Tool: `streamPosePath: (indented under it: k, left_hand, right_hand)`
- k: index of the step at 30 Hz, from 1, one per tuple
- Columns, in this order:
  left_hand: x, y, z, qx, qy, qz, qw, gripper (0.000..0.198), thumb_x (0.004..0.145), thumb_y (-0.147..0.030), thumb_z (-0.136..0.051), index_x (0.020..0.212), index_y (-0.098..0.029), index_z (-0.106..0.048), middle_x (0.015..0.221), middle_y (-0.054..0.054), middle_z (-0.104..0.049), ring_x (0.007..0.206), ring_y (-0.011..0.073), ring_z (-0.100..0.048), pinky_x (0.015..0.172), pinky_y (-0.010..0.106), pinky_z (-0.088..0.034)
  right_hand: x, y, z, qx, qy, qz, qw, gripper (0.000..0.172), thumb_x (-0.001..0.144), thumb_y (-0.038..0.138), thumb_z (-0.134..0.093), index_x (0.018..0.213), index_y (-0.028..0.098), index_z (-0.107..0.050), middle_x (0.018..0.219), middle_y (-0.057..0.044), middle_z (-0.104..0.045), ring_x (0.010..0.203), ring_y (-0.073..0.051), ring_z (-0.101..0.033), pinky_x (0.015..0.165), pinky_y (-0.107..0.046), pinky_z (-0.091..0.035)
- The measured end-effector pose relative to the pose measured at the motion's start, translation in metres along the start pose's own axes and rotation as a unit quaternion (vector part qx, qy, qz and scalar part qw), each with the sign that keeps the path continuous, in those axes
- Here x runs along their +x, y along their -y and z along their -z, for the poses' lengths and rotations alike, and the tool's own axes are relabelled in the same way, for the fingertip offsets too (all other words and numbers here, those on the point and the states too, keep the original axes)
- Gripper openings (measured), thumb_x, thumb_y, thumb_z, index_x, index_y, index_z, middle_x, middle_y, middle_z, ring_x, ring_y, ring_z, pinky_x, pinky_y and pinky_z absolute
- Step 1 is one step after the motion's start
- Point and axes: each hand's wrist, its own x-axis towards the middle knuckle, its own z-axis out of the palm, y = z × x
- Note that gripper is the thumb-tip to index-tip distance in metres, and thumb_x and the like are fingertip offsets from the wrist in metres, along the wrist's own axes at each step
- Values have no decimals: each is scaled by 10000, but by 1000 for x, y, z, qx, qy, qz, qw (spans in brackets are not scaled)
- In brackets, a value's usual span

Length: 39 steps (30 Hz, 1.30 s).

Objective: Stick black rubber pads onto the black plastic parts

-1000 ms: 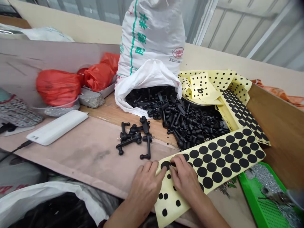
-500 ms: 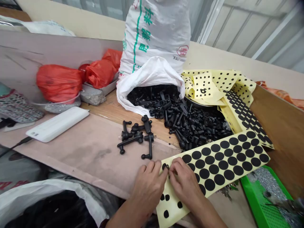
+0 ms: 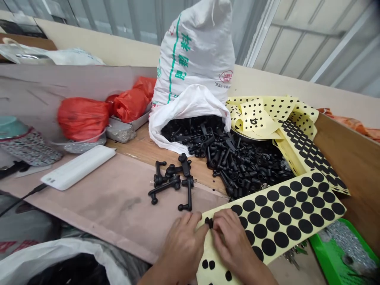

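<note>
A yellow backing sheet [image 3: 283,219] carries rows of round black stickers [image 3: 280,240], with smaller black dots [image 3: 211,265] near its lower left end. My left hand [image 3: 186,240] is closed at the sheet's left edge, its fingers bent onto the paper. Beside it my right hand [image 3: 233,239] rests on the sheet with thumb and forefinger pinched together. A small black sticker [image 3: 209,223] shows between the fingertips of both hands; the fingers partly cover it. Several black crank handles [image 3: 166,186] lie grouped beyond my left hand.
A white woven sack [image 3: 196,63] spills black plastic parts [image 3: 246,162] onto the table. More dotted yellow sheets [image 3: 267,113] lie behind them. A green tray [image 3: 332,253] of small metal pieces stands at right. A white power bank [image 3: 77,167] with a cable and red bags [image 3: 83,118] sit at left.
The view has tilted up, so the scene sits lower in the frame. Both hands stay at the same spot on the sheet, with only small finger movement around the black sticker.
</note>
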Motion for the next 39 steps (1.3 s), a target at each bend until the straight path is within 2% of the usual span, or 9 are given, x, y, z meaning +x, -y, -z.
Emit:
streamPosePath:
  k: [4,7,11,16,18,21,25,28,39]
  left_hand:
    - [12,17,16,-35,-76,48,995,283,869,-131,-364,1065,-171,-564,994,102,-604,921,223,-571,803,357,-493]
    - [39,27,27,35,-53,145,987,383,882,-222,-417,1247,-113,-460,1045,154,-623,996,288,-578,845,420,-472]
    - [74,36,31,38,6,212,977,482,837,-153,-461,1304,-50,-401,951,213,-662,894,339,-639,750,444,-480]
    - [73,33,28,-102,25,176,979,372,825,-206,-451,1188,-148,-508,924,102,-680,854,242,-643,718,329,-486]
    - [62,23,26,-293,64,191,935,373,783,-260,-485,1137,-149,-521,890,74,-675,755,195,-631,624,271,-480]
    - [46,2,22,-547,108,230,798,434,668,-299,-579,1061,-122,-537,881,79,-658,698,167,-582,562,240,-440]
    - [38,-18,23,-606,110,261,744,488,597,-265,-604,1061,-118,-575,764,23,-631,621,123,-500,547,221,-387]
    - [36,-21,25,-611,116,263,738,456,627,-273,-591,1060,-129,-609,745,6,-619,626,121,-480,571,224,-393]
    - [26,-14,18,-553,135,254,782,357,819,-359,-507,1117,-207,-633,767,-19,-637,703,134,-514,631,212,-417]
  right_hand:
    - [-1,0,7,61,23,-41,997,186,797,30,-391,771,214,-382,879,-42,-562,868,-223,-512,754,-381,-397]
    - [1,-4,15,152,61,-118,979,179,742,41,-433,718,215,-400,938,-44,-586,963,-226,-527,825,-375,-407]
    - [4,-13,26,291,90,-210,929,136,690,109,-526,647,207,-441,986,-77,-605,1041,-250,-524,911,-382,-379]
    - [-1,-17,42,468,-5,-267,842,143,737,278,-616,669,200,-517,1072,-75,-557,1052,-250,-504,901,-346,-374]
    - [-2,-14,48,513,-30,-273,813,170,740,308,-644,672,201,-531,1071,-62,-551,1053,-242,-494,893,-326,-370]
    - [-1,-7,52,542,-38,-276,793,181,735,305,-671,664,197,-545,1071,-55,-551,1048,-233,-489,877,-308,-365]
    - [0,-3,48,555,-35,-269,786,156,739,275,-675,674,189,-562,1076,-57,-551,1006,-220,-507,820,-291,-384]
    - [-3,-3,45,557,-36,-270,784,143,746,249,-667,670,185,-564,1064,-54,-554,991,-209,-514,810,-281,-390]
    - [-7,-3,47,530,-24,-286,798,147,731,239,-657,635,181,-562,1021,-51,-553,951,-200,-512,793,-281,-383]
